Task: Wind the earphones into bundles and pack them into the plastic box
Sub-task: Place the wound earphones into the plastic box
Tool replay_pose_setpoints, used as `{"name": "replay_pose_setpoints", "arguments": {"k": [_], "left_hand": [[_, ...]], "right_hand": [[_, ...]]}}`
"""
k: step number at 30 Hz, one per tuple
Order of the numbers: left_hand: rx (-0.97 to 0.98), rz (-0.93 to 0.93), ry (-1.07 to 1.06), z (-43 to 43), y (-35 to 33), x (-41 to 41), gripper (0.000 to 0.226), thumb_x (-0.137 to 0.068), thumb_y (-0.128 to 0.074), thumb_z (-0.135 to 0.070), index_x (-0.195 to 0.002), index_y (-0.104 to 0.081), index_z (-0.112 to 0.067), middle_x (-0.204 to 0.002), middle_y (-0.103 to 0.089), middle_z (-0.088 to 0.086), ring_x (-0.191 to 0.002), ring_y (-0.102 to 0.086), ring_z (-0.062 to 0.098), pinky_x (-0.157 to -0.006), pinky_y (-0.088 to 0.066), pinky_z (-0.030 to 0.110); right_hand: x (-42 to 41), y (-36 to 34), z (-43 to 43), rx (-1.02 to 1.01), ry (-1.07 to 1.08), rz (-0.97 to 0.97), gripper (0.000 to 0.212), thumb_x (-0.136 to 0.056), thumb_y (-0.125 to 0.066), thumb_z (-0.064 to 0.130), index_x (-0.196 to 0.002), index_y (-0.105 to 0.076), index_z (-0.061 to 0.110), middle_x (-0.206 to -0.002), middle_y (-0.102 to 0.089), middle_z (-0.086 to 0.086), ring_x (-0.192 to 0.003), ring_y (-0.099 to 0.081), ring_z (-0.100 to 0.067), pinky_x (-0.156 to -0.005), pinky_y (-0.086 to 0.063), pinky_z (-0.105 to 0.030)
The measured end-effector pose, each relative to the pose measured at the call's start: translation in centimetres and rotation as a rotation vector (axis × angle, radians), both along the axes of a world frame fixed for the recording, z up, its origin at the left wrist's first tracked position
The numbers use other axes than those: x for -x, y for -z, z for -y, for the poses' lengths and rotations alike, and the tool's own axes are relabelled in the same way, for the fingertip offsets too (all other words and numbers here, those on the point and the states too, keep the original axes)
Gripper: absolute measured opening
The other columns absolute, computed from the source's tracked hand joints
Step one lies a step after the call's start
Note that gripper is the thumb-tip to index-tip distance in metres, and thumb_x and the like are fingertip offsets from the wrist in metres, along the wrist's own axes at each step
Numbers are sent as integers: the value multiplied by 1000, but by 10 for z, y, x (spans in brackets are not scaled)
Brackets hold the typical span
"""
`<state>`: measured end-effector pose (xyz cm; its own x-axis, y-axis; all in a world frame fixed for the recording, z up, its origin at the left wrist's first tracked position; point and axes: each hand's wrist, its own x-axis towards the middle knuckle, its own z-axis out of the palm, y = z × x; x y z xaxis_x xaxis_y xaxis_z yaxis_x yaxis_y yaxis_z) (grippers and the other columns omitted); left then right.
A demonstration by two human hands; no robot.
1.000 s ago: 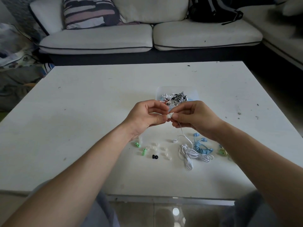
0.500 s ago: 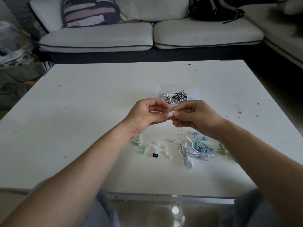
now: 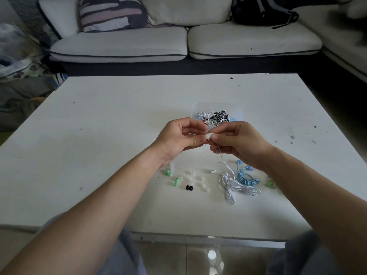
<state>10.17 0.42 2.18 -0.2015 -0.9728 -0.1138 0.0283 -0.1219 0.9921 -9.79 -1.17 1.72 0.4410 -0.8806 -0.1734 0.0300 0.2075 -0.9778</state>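
**White earphones pinched at the bud, cable trailing down to the table**

Both hands were raised over the table (image 3: pixel 99 139) and met at 1 white earbud (image 3: pixel 208 135). The left hand (image 3: pixel 178 139) pinched it between thumb and curled fingers. The right hand (image 3: pixel 240 144) pinched it from the other side, just where the wire leaves it.

The rest of the white earphones (image 3: pixel 232 185) lay in a loose heap on the table below, joined to the bud by 1 thin strand. A blue set (image 3: pixel 246 178) lay just beside the heap. The plastic box (image 3: pixel 237 112) stood just beyond the hands, with wound bundles inside.

The wire looked very light, limp and a little springy (loops would probably slacken once let go). A firm hold belonged on the hard bud or the plug, with the wire guided through the fingertips rather than tugged. The thin joint at the bud seemed the weak spot. The loose ear tips (image 3: pixel 190 187) near the left wrist looked small and likely to roll.
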Motion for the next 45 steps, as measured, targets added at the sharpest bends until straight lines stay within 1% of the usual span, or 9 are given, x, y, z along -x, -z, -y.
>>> {"name": "replay_pose_setpoints", "arguments": {"k": [2,7,13,20,28,32,37,41,45], "left_hand": [[-3,1,11,0,0,0,24,-78,-73,8,-92,-69,-11,-84,-71,5,-76,-70,17,-77,-56,26],[0,10,19,-1,1,0,26,-78,-72,9,-91,-69,-13,-84,-72,3,-78,-70,19,-78,-57,27],[6,21,21,0,2,-1,27,-77,-72,10,-91,-69,-12,-80,-71,-1,-76,-69,15,-77,-57,27],[-16,-37,38,-1,-1,-2,24,-81,-69,11,-92,-68,-11,-80,-70,3,-76,-70,17,-74,-56,24],[-24,-44,52,-1,0,-2,26,-80,-68,13,-92,-68,-11,-79,-71,0,-77,-69,18,-74,-56,24],[-19,-32,56,-1,1,-2,26,-79,-69,13,-91,-68,-10,-79,-70,0,-74,-68,14,-74,-56,24],[-16,-23,58,-1,1,-1,25,-76,-73,9,-89,-69,-11,-79,-70,0,-74,-68,15,-75,-57,26],[-3,-2,63,-1,2,-1,25,-80,-70,9,-93,-69,-12,-84,-71,2,-80,-69,17,-77,-56,28],[-15,-8,74,-2,0,-1,20,-83,-70,2,-93,-71,-15,-88,-73,4,-84,-70,18,-78,-56,28]], "right_hand": [[2,-2,1,-18,-32,-2,24,-76,-72,12,-97,-71,1,-85,-73,-14,-73,-69,-21,-78,-59,-32],[3,-4,1,-56,-62,12,25,-76,-71,10,-98,-67,-1,-78,-72,-11,-68,-69,-20,-71,-59,-29],[0,-2,-1,-32,-32,10,22,-74,-73,10,-92,-63,0,-78,-72,-14,-67,-68,-22,-70,-59,-31],[-1,-3,-1,-91,-46,66,20,-74,-70,10,-92,-64,2,-80,-73,-12,-67,-69,-19,-69,-58,-29],[1,-4,0,-67,-78,58,19,-76,-71,9,-92,-64,1,-78,-71,-12,-67,-68,-20,-68,-58,-29],[1,-5,0,-78,-93,60,18,-76,-70,9,-92,-65,1,-77,-71,-10,-66,-68,-19,-66,-58,-27],[2,-7,0,-88,-104,37,19,-74,-71,8,-90,-64,1,-76,-70,-12,-65,-67,-19,-65,-58,-27],[2,-7,1,-83,-84,23,18,-76,-72,9,-90,-64,3,-78,-70,-13,-66,-67,-20,-66,-58,-28],[1,-8,1,-104,-81,24,18,-76,-71,12,-90,-63,6,-82,-71,-14,-69,-68,-22,-70,-58,-30]]}}
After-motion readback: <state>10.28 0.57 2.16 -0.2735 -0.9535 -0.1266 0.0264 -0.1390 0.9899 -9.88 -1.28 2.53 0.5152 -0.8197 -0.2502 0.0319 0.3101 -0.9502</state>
